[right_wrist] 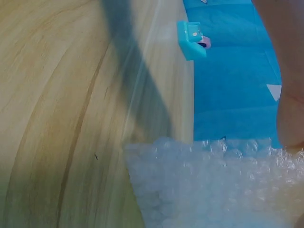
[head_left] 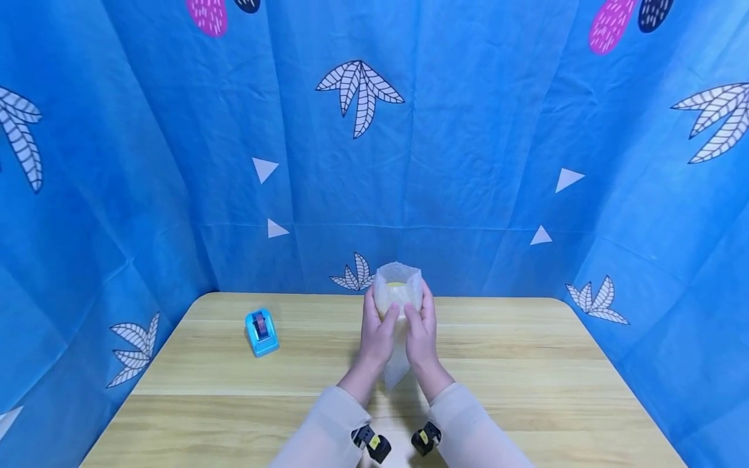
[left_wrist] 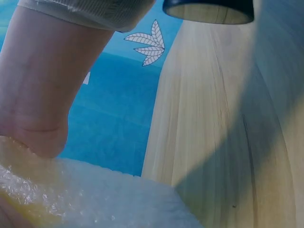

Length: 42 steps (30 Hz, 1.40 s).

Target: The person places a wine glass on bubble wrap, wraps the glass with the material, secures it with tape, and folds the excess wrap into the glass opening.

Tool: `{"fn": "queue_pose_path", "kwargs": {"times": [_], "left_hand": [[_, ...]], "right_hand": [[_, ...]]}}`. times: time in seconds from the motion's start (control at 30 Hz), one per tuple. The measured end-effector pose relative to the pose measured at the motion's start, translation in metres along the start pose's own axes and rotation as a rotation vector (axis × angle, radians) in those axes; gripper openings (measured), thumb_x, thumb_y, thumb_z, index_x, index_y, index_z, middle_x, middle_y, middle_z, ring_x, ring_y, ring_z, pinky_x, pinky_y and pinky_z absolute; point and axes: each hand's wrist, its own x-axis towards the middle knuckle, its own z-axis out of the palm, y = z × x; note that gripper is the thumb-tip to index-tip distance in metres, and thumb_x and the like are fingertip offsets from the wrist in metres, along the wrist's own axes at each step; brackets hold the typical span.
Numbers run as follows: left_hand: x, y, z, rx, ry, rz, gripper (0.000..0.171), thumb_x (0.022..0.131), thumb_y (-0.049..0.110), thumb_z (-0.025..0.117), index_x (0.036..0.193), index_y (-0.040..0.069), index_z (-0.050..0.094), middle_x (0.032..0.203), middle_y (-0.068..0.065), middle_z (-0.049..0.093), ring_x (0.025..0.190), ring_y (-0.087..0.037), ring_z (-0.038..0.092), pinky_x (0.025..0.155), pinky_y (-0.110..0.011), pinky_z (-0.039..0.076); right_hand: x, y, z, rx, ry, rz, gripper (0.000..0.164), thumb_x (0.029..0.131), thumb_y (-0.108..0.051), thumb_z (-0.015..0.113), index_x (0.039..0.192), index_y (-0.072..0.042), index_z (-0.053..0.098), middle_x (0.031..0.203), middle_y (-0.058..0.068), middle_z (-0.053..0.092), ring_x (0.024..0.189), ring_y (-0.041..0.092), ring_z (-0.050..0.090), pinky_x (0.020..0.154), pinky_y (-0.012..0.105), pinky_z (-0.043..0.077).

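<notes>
Both hands hold a bundle of bubble wrap (head_left: 398, 270) upright over the middle of the table. Something yellow (head_left: 395, 284) shows inside its open top; its kind is hidden by the wrap. My left hand (head_left: 376, 333) grips the left side, and my right hand (head_left: 422, 330) grips the right side. The thumbs press side by side on the near face. A loose tail of wrap hangs below, between the wrists. In the right wrist view the bubbles of the sheet (right_wrist: 204, 180) show plainly, while the left wrist view shows yellow through the film (left_wrist: 118, 194).
A blue tape dispenser (head_left: 262, 332) with a roll of tape stands at the left of the wooden table (head_left: 515, 377). Blue patterned curtains (head_left: 468, 130) hang behind the table and along both sides.
</notes>
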Motion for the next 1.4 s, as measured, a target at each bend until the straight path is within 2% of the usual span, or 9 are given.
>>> {"fn": "queue_pose_path", "kwargs": {"times": [0.17, 0.33, 0.63, 0.87, 1.0, 1.1, 1.2, 1.33, 1.4], "left_hand": [[0.001, -0.001, 0.003, 0.029, 0.015, -0.05, 0.059, 0.101, 0.027, 0.052, 0.155, 0.022, 0.028, 0.152, -0.005, 0.04, 0.13, -0.027, 0.049, 0.108, -0.046, 0.044], [0.002, -0.003, 0.006, 0.01, 0.022, -0.047, 0.058, 0.101, 0.018, 0.051, 0.154, 0.02, 0.029, 0.151, -0.009, 0.042, 0.126, -0.027, 0.053, 0.105, -0.043, 0.047], [0.0, -0.006, 0.004, 0.033, 0.07, -0.124, 0.059, 0.098, 0.015, 0.049, 0.153, 0.023, 0.032, 0.15, -0.006, 0.045, 0.122, -0.027, 0.056, 0.098, -0.041, 0.052], [-0.002, -0.008, -0.002, 0.021, 0.001, -0.137, 0.06, 0.101, 0.023, 0.05, 0.156, 0.03, 0.026, 0.154, -0.003, 0.04, 0.128, -0.027, 0.052, 0.105, -0.045, 0.047], [-0.003, -0.009, -0.004, 0.047, -0.062, -0.102, 0.061, 0.104, 0.03, 0.05, 0.158, 0.033, 0.021, 0.157, -0.002, 0.036, 0.133, -0.028, 0.048, 0.109, -0.049, 0.042], [-0.002, -0.01, -0.005, 0.073, -0.085, -0.06, 0.062, 0.105, 0.032, 0.05, 0.159, 0.028, 0.02, 0.156, -0.006, 0.036, 0.132, -0.03, 0.048, 0.108, -0.051, 0.042], [0.0, -0.01, -0.006, 0.094, -0.097, -0.033, 0.061, 0.105, 0.03, 0.05, 0.159, 0.024, 0.021, 0.155, -0.009, 0.038, 0.129, -0.03, 0.05, 0.106, -0.049, 0.045], [0.002, -0.01, -0.006, 0.125, -0.097, -0.013, 0.059, 0.106, 0.03, 0.048, 0.158, 0.022, 0.022, 0.155, -0.01, 0.037, 0.13, -0.03, 0.05, 0.105, -0.047, 0.046], [0.002, -0.011, -0.006, 0.146, -0.09, 0.014, 0.058, 0.106, 0.033, 0.047, 0.158, 0.019, 0.024, 0.154, -0.012, 0.038, 0.131, -0.032, 0.049, 0.106, -0.048, 0.045]], "right_hand": [[0.0, 0.001, 0.001, -0.055, 0.017, 0.043, 0.057, 0.102, -0.004, 0.038, 0.157, -0.013, 0.026, 0.153, 0.011, 0.039, 0.133, 0.028, 0.043, 0.109, 0.033, 0.039], [0.0, 0.001, 0.002, -0.113, 0.035, 0.078, 0.057, 0.104, -0.005, 0.035, 0.158, -0.018, 0.024, 0.157, 0.008, 0.035, 0.137, 0.028, 0.04, 0.113, 0.045, 0.036], [-0.005, 0.006, 0.006, -0.155, 0.038, 0.092, 0.054, 0.107, -0.007, 0.033, 0.159, -0.015, 0.023, 0.16, 0.01, 0.031, 0.144, 0.032, 0.032, 0.117, 0.052, 0.029], [-0.004, 0.003, 0.001, -0.147, 0.007, 0.135, 0.056, 0.106, -0.003, 0.036, 0.159, -0.017, 0.025, 0.16, 0.008, 0.031, 0.142, 0.03, 0.036, 0.116, 0.047, 0.032], [0.0, -0.005, -0.006, -0.21, -0.047, 0.106, 0.058, 0.102, 0.004, 0.04, 0.157, -0.009, 0.027, 0.156, 0.018, 0.037, 0.136, 0.038, 0.042, 0.113, 0.052, 0.035], [0.004, -0.008, -0.013, -0.313, -0.097, 0.076, 0.06, 0.1, 0.004, 0.045, 0.157, -0.008, 0.029, 0.152, 0.021, 0.042, 0.127, 0.04, 0.051, 0.104, 0.052, 0.046], [0.008, -0.007, -0.019, -0.435, -0.134, 0.04, 0.062, 0.099, 0.001, 0.051, 0.156, -0.014, 0.034, 0.15, 0.017, 0.046, 0.106, 0.032, 0.062, 0.086, 0.041, 0.057], [0.014, -0.004, -0.025, -0.548, -0.191, -0.06, 0.058, 0.097, -0.003, 0.055, 0.153, -0.013, 0.04, 0.15, 0.013, 0.048, 0.069, 0.021, 0.059, 0.055, 0.028, 0.054], [0.016, -0.001, -0.027, -0.592, -0.218, -0.15, 0.053, 0.098, -0.005, 0.056, 0.15, -0.007, 0.044, 0.148, 0.014, 0.05, 0.076, 0.027, 0.064, 0.061, 0.035, 0.059]]}}
